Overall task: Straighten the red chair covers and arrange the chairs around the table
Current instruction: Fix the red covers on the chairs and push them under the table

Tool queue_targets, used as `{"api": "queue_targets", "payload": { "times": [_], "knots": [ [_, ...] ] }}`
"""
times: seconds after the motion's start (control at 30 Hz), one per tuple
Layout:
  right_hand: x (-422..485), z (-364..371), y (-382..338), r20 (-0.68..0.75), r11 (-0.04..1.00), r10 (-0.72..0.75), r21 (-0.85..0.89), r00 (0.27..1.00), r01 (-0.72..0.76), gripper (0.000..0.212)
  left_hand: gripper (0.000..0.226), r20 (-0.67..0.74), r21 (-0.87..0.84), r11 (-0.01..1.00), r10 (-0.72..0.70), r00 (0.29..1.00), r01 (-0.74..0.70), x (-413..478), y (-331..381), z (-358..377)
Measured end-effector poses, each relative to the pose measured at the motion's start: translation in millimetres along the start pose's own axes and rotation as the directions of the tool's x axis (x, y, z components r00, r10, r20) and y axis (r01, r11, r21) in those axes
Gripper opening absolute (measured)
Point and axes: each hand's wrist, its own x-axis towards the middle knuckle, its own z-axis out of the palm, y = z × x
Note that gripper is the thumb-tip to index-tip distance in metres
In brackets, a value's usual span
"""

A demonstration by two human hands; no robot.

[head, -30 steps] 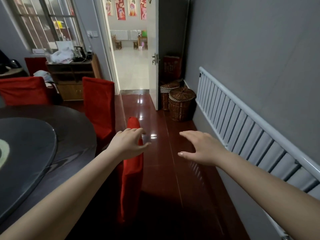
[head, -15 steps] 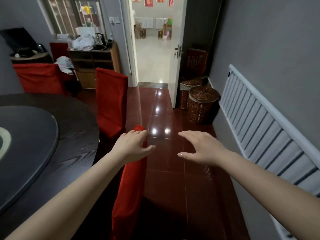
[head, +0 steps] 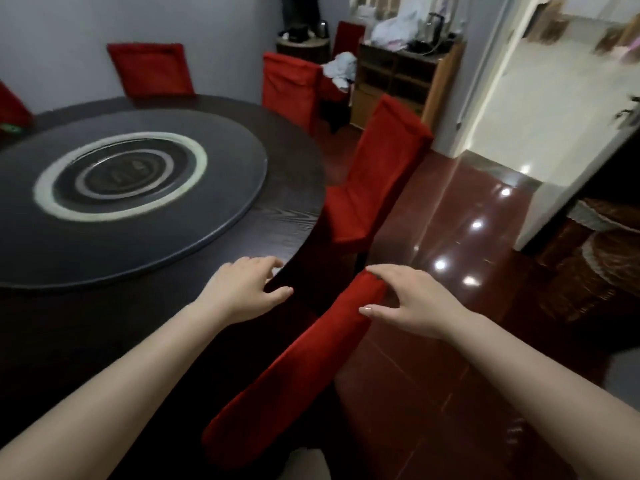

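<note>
A red-covered chair (head: 298, 368) stands right below me, its backrest top running from lower middle up toward my right hand (head: 412, 303). That hand hovers open at the far end of the backrest, fingers spread, touching or just above the cover. My left hand (head: 242, 289) is open over the edge of the round dark table (head: 294, 188), off the chair. A second red chair (head: 374, 178) sits at the table's right edge. Two more red chairs (head: 289, 88) (head: 150, 69) stand at the far side.
A grey turntable (head: 131, 188) fills the table's middle. A wooden cabinet (head: 401, 81) with clutter stands at the back. An open doorway (head: 540, 98) is at the upper right, with wicker baskets (head: 588, 265) by the right wall. The glossy red floor (head: 450, 237) lies between.
The view has swung left toward the table. My left hand has come off the near chair's backrest and now hangs over the table edge; my right hand has moved onto the backrest's far end.
</note>
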Motion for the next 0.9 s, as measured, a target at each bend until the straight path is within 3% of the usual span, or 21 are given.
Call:
{"api": "queue_targets", "payload": {
  "times": [0.23, 0.5, 0.6, 0.77, 0.9],
  "knots": [
    [95.5, 21.0, 28.3, 0.083, 0.983, -0.180, -0.028, 0.980, 0.183, 0.080, 0.063, 0.025, 0.027, 0.956, -0.294, 0.955, 0.293, 3.2, -50.2, 17.1],
    [142.2, 50.1, 59.8, 0.269, 0.951, -0.270, -0.079, 0.925, 0.300, 0.084, 0.057, 0.077, -0.060, 0.867, -0.490, 0.868, 0.495, -17.9, -18.4, 54.2],
    [152.8, 60.7, 65.0, 0.355, 0.928, -0.314, -0.080, 0.880, 0.363, 0.083, 0.056, 0.080, -0.135, 0.778, -0.608, 0.789, 0.613, -37.3, -2.1, 70.6],
    [152.0, 85.3, 75.8, 0.475, 0.918, -0.312, -0.072, 0.823, 0.389, 0.073, 0.050, 0.106, -0.245, 0.563, -0.794, 0.599, 0.789, -84.5, 48.8, 118.5],
    [138.0, 98.6, 78.7, 0.321, 0.917, -0.337, -0.101, 0.885, 0.385, 0.058, 0.062, -0.123, -0.088, 0.612, -0.790, 0.601, 0.786, -104.8, 88.6, 143.4]
  ]
}}
